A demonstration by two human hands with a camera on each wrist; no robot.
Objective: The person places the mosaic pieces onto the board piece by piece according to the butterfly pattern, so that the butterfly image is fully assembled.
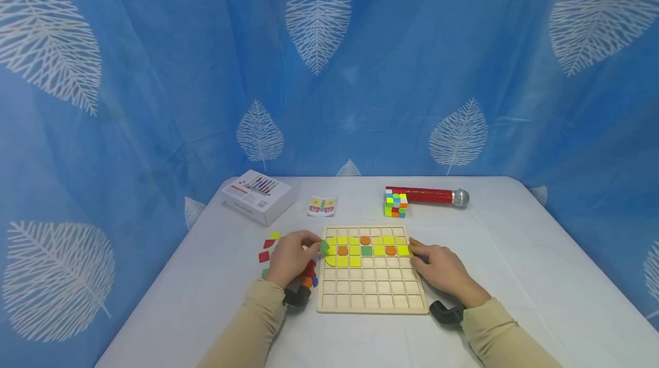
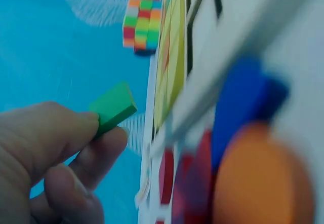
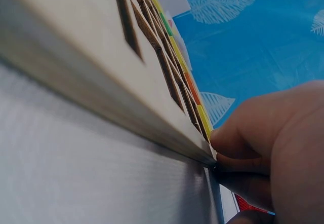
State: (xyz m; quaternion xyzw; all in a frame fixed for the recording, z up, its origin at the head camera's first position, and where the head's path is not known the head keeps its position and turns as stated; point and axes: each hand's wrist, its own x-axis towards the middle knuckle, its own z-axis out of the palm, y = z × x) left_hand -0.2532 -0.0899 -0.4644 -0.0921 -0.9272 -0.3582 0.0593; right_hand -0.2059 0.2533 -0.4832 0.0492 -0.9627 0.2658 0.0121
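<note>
Between thumb and fingertip, my left hand (image 1: 292,256) pinches a green square tile (image 2: 114,107), held up by the left edge of the wooden grid board (image 1: 373,301). Yellow tiles (image 1: 355,261), several orange round tiles (image 1: 390,250) and one green square (image 1: 366,250) lie in the board's upper rows. At the right edge, my right hand (image 1: 444,269) grips the board's rim, thumb on top in the right wrist view. Loose tiles in red (image 1: 264,256), blue (image 2: 243,107) and orange (image 2: 263,178) lie around and below the left hand, partly hidden by it.
Behind the board lies a pattern card (image 1: 322,206). A white box (image 1: 259,196) stands at the back left. A puzzle cube (image 1: 396,205) and a red microphone (image 1: 432,196) are at the back right. A blue leaf-print curtain (image 1: 360,99) hangs behind the white table (image 1: 515,299).
</note>
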